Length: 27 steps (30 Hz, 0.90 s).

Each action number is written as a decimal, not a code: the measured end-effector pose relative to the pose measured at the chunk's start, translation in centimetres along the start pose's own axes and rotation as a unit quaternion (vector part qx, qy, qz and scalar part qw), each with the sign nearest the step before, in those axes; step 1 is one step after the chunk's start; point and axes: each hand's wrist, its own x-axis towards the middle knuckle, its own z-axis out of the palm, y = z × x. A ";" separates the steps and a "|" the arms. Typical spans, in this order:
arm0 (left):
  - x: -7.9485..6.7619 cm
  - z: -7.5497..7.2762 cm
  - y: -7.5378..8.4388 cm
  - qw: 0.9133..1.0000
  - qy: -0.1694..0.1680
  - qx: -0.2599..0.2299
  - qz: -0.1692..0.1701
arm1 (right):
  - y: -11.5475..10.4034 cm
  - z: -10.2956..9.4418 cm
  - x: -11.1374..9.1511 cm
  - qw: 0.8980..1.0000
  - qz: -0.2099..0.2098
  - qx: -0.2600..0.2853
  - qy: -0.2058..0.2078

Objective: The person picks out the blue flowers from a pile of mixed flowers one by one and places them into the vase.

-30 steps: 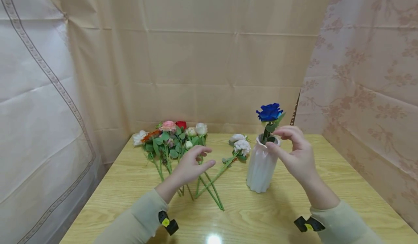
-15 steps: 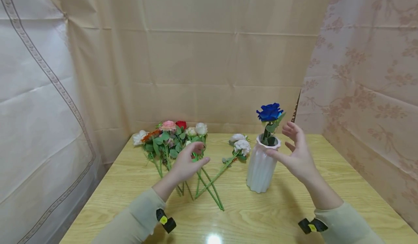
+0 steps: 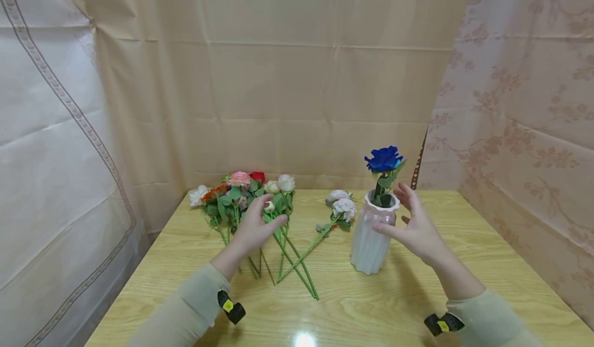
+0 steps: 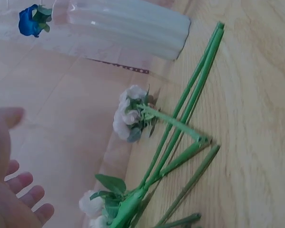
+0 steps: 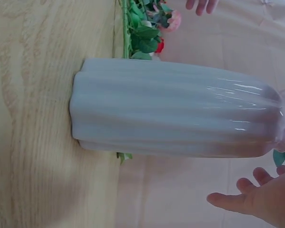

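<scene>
A white fluted vase (image 3: pixel 371 238) stands upright on the table, a single blue rose (image 3: pixel 383 160) rising from its mouth. My right hand (image 3: pixel 419 236) is at the vase's right side, thumb extended across its upper part in the head view. The right wrist view shows fingers (image 5: pixel 230 202) spread beside the vase body (image 5: pixel 175 109) with a gap between. My left hand (image 3: pixel 250 231) hovers over the flower pile (image 3: pixel 246 210), thumb and fingers apart, holding nothing. Its fingers (image 4: pixel 25 183) are loosely extended in the left wrist view.
Pink, red, orange and white flowers lie at the back left, their green stems (image 3: pixel 301 269) pointing toward me. White flowers (image 3: pixel 343 208) lie just left of the vase. A beige curtain (image 3: pixel 315 89) hangs behind the wooden table (image 3: pixel 352 311).
My right hand has come away from the rose's stem and lowered along the vase's right side. The left hand has drifted left and slightly closer to me. Vase and rose stay put.
</scene>
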 end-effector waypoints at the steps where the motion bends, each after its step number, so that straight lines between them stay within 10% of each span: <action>1: 0.1 -0.1 -0.1 1.000 0.000 -0.002 0.001 | 0.1 0.1 0.0 1.000 0.003 0.001 -0.004; 27: 1.8 -2.2 -2.2 0.997 0.012 -0.030 -0.065 | 1.7 0.8 0.0 0.998 0.007 0.048 -0.049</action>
